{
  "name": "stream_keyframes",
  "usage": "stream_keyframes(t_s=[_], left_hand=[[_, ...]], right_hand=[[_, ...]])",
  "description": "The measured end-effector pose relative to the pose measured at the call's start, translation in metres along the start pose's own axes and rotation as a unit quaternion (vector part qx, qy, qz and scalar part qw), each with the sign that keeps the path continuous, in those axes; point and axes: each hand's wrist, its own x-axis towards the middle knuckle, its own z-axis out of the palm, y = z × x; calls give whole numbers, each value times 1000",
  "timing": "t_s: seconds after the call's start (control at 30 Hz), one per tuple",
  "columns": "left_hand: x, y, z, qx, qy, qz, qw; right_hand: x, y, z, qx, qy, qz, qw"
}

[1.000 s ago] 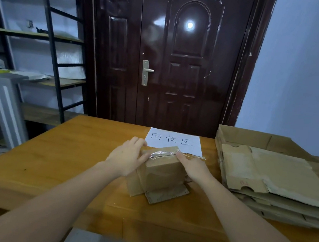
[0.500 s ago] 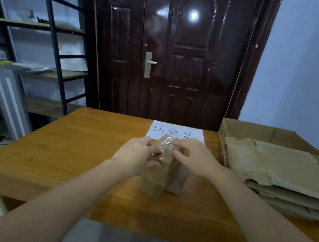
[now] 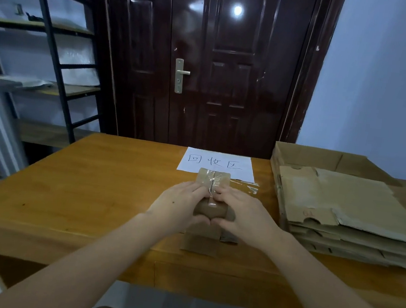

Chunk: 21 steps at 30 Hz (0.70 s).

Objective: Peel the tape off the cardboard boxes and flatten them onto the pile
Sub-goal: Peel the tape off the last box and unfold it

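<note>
A small brown cardboard box [image 3: 214, 178] stands on the wooden table [image 3: 92, 186], its top seam covered by clear tape [image 3: 213, 180]. My left hand [image 3: 178, 204] grips the box's left side and my right hand [image 3: 245, 215] grips its right side, fingertips meeting at the taped seam, thumbs touching lower down. A loose flap [image 3: 200, 246] sticks out below my hands. A peeled strip of clear tape [image 3: 246, 185] lies just right of the box. The pile of flattened boxes [image 3: 352, 211] sits on the table's right side.
A white paper sheet with handwritten characters [image 3: 217, 162] lies behind the box. A dark door [image 3: 215, 61] stands beyond the table. A black metal shelf rack [image 3: 43, 54] is at the left, a blue wall at the right.
The box has been turned so its taped seam runs away from me. Both hands have shifted to clasp it from either side with fingertips on the seam.
</note>
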Motion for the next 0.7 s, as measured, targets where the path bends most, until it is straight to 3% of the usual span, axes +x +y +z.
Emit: stream_keyframes(t_s=[0.17, 0.37, 0.7], left_hand=[[-1, 3, -2, -3, 13, -9, 1000], [-2, 5, -2, -19, 18, -24, 999], [-8, 9, -1, -28, 19, -27, 999]], right_hand=[[-5, -2, 3, 0, 6, 1, 1000], [-5, 3, 14, -52, 99, -166, 980], [-10, -4, 21, -116, 66, -144, 981]])
